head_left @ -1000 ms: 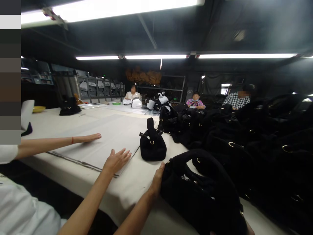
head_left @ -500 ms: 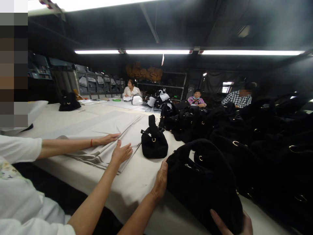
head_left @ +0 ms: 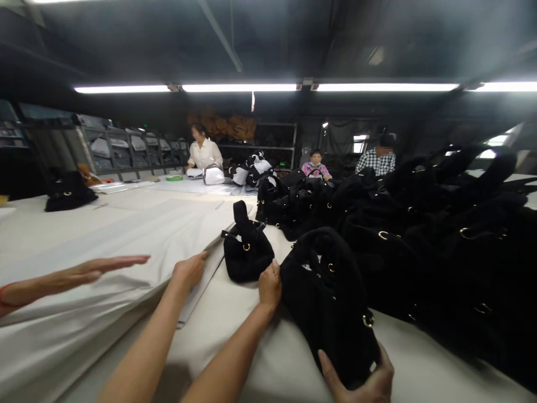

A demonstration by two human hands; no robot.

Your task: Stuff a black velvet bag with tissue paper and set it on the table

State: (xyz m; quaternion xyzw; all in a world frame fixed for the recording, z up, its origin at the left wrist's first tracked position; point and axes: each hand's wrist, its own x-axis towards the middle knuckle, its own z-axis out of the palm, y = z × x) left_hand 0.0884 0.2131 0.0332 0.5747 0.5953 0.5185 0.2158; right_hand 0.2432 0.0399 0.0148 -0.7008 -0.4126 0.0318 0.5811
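A large black handbag (head_left: pixel 325 313) with gold rings stands tilted on the pale table in front of me, its handle arched upward. At its near lower end my right hand (head_left: pixel 367 378) grips it, thumb on the near side and fingers partly hidden behind. My left hand (head_left: pixel 271 284) is closed at the bag's far left edge; its fingertips are partly hidden. Just beyond that hand sits a smaller black handbag (head_left: pixel 248 254) with an upright strap and a gold ring.
To my left, a co-worker's hands (head_left: pixel 188 271) handle pale grey fabric (head_left: pixel 126 246) spread over the table (head_left: pixel 229 327). A big heap of black bags (head_left: pixel 419 246) covers the right side. Another black bag (head_left: pixel 69 193) lies far left. Several people work at the back.
My view has shifted right. The large handbag has turned more end-on, with both my hands at it. The co-worker has lifted one hand and folded the fabric. A person at the back has risen.
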